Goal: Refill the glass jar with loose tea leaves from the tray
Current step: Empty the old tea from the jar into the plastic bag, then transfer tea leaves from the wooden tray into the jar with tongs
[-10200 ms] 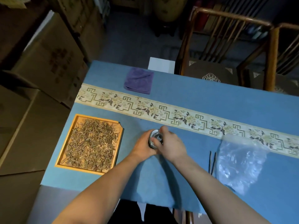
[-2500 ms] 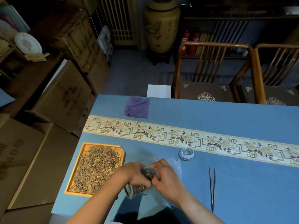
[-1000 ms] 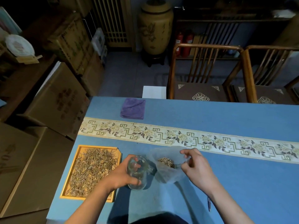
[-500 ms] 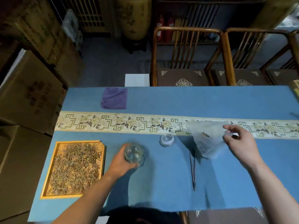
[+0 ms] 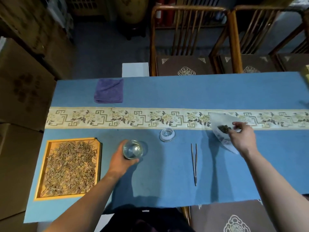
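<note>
the glass jar (image 5: 133, 149) stands straight up on the blue table (image 5: 167, 91), a bit left of the middle of the frame. its open mouth points up at the camera, so its long way runs up and down. it is clear and round, and you can see right down to its shiny bottom. it looks empty inside.

the left hand (image 5: 121, 160) has its fingers curled round the side of the jar and holds it.

the tray (image 5: 41, 173) lies at the lower left of the frame, just left of the left hand. it is a yellow wooden frame, longer from near to far than from side to side. it is full of tea leaves (image 5: 70, 166), thin, dry, brown and pale, lying every which way.

the right hand (image 5: 243, 137) is at the right of the frame. its fingers pinch a clear plastic bag (image 5: 220, 122) with a small dark clump of leaves in it. the bag lies partly over the flowery strip (image 5: 117, 118) that runs across the table.

the jar's lid (image 5: 167, 134) sits on the table between the two hands, just below the strip. thin tweezers (image 5: 194, 163) lie right of the lid, with the tip pointing to the near edge. a folded purple cloth (image 5: 109, 91) lies at the upper left of the table.
</note>
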